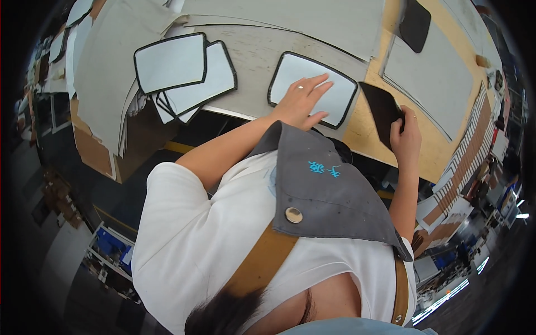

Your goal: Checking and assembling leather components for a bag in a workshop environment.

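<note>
My left hand (304, 100) lies with its fingers spread over a pale, mirror-like plate with a black rim (282, 78), which rests flat at the table's near edge. A ring shows on one of its fingers. To the right, my right hand (407, 134) grips a dark flat plate (381, 109) by its near edge, thumb on top. This dark plate is tilted up and stands close beside the black-rimmed plate's right side. What the fingers do beneath it is hidden.
Further left, several black-rimmed plates (170, 62) overlap at the table edge, beside grey sheets (106, 72) hanging over a cardboard box (92, 139). Another dark plate (415, 25) lies far right, near a grey sheet (430, 84) on the yellowish board (363, 134). Striped strips (460, 156) line the right edge.
</note>
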